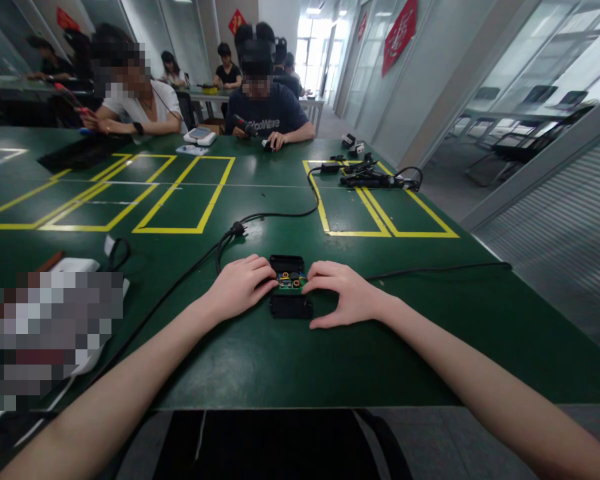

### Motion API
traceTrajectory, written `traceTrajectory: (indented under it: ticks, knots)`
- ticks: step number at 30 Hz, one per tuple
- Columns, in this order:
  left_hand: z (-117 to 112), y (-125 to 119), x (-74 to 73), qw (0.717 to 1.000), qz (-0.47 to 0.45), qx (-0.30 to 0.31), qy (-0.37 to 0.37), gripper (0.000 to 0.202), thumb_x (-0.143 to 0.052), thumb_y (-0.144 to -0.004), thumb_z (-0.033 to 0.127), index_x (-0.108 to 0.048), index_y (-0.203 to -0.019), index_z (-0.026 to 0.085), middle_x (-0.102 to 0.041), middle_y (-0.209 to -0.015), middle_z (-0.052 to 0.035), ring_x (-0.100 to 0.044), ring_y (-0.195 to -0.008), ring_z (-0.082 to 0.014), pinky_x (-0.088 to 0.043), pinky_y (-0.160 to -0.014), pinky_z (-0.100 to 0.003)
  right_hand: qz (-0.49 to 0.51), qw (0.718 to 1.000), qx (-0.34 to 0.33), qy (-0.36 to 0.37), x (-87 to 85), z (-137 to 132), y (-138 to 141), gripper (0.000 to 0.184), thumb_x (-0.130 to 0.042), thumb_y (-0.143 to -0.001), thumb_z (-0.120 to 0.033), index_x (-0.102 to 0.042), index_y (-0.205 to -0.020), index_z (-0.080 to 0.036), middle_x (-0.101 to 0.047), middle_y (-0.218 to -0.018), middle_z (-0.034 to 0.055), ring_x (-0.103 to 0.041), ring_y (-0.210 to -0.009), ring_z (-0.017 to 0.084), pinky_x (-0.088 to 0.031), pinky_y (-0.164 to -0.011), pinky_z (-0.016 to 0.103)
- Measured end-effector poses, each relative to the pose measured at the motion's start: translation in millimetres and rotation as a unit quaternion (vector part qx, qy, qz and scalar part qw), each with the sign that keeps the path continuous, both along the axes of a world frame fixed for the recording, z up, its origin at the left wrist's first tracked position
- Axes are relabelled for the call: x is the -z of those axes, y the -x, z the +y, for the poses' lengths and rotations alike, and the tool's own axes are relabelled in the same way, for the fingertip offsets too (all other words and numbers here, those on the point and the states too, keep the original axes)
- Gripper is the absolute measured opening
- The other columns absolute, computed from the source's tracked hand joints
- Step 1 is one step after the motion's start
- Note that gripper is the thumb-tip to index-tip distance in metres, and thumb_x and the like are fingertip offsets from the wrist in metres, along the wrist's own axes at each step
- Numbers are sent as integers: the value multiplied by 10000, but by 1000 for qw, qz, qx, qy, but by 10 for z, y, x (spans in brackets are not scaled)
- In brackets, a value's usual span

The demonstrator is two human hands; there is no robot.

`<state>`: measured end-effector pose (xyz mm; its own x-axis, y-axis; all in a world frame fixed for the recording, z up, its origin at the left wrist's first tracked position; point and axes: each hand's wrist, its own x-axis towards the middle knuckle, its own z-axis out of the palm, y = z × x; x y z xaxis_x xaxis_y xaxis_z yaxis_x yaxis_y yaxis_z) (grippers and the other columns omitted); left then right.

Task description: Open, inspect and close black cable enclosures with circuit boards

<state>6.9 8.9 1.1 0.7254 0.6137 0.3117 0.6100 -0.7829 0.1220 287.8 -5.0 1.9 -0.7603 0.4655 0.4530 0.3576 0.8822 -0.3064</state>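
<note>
A small green circuit board (290, 280) with orange and blue parts lies on the green table (260, 360), between two black plastic shell halves, one behind it (287, 263) and one in front (291, 307). My left hand (243, 285) rests at the board's left side, fingers curled with the tips touching its edge. My right hand (344, 293) sits at the right side, fingertips on the board's edge and thumb stretched toward the near shell half. Both hands pinch the board between them.
A black cable with a plug (237, 229) runs across the table behind the board. Yellow tape rectangles (185, 193) mark the tabletop. More black adapters and cables (370, 177) lie at the far right. Two people sit working at the far edge. A white object (73, 265) lies left.
</note>
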Motion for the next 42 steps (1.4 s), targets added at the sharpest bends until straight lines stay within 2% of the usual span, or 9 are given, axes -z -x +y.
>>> traceTrajectory:
  ticks: [7,12,16,21,25,28,32,37,42]
  knots:
    - [21,-9,48,1000,3,-16,-22,210,-554,-1063,318,-703,-1013,179,-751,-989,-60,-663,-918,-218,-518,-797,-327,-9,1000,6,-7,57,26,58,303,-796,-850,-447,-678,-966,-193,-691,-919,66,-645,-844,219,-493,-765,339]
    - [29,13,48,1000,-7,5,-7,250,-512,-1082,317,-716,-1027,185,-770,-997,-53,-670,-914,-201,-523,-788,-299,27,999,29,18,25,72,8,413,-763,-875,-560,-658,-1016,-187,-676,-940,74,-634,-842,216,-502,-753,336]
    - [48,51,41,999,-26,6,22,268,-497,-1085,332,-726,-1054,195,-773,-1019,-53,-700,-927,-192,-523,-772,-277,-6,996,89,0,28,163,-98,218,-679,-959,-409,-660,-920,-195,-669,-907,74,-612,-836,217,-491,-754,347]
    - [64,76,-22,990,-100,3,98,239,-556,-1036,323,-745,-1003,181,-757,-923,-44,-697,-797,-164,-506,-716,-251,-55,995,87,-18,66,226,-166,207,-608,-1013,-325,-694,-884,-187,-705,-865,82,-618,-822,223,-492,-750,354]
    - [37,84,-110,967,-188,-12,171,211,-610,-950,289,-763,-897,153,-723,-780,-32,-634,-668,-138,-464,-624,-231,-27,994,106,26,73,173,-140,242,-557,-1049,-356,-726,-1006,-186,-758,-913,80,-678,-791,196,-498,-723,309]
    - [3,89,-144,943,-223,-14,248,205,-627,-883,287,-765,-867,135,-685,-695,-15,-573,-593,-115,-429,-565,-212,-21,993,100,59,57,112,-120,253,-564,-1042,-369,-737,-1004,-188,-759,-841,53,-670,-677,160,-470,-657,268]
    - [-34,90,-141,914,-231,-9,334,207,-647,-824,300,-753,-826,122,-597,-592,21,-482,-530,-88,-366,-508,-191,-15,995,67,71,8,40,-103,255,-582,-1019,-353,-729,-924,-167,-655,-644,1,-545,-506,111,-400,-567,236]
    - [-71,91,-146,882,-225,-11,414,209,-672,-784,312,-736,-842,121,-644,-636,4,-545,-567,-100,-407,-538,-193,-19,997,40,64,-36,-21,-91,230,-572,-1002,-317,-712,-909,-160,-565,-574,-30,-492,-485,103,-363,-545,226]
    - [-97,84,-146,880,-192,-5,434,192,-669,-766,286,-747,-826,121,-655,-649,2,-545,-562,-93,-391,-523,-184,-53,995,34,76,-47,-43,-75,208,-575,-981,-302,-701,-880,-171,-570,-578,-29,-467,-484,102,-335,-549,232]
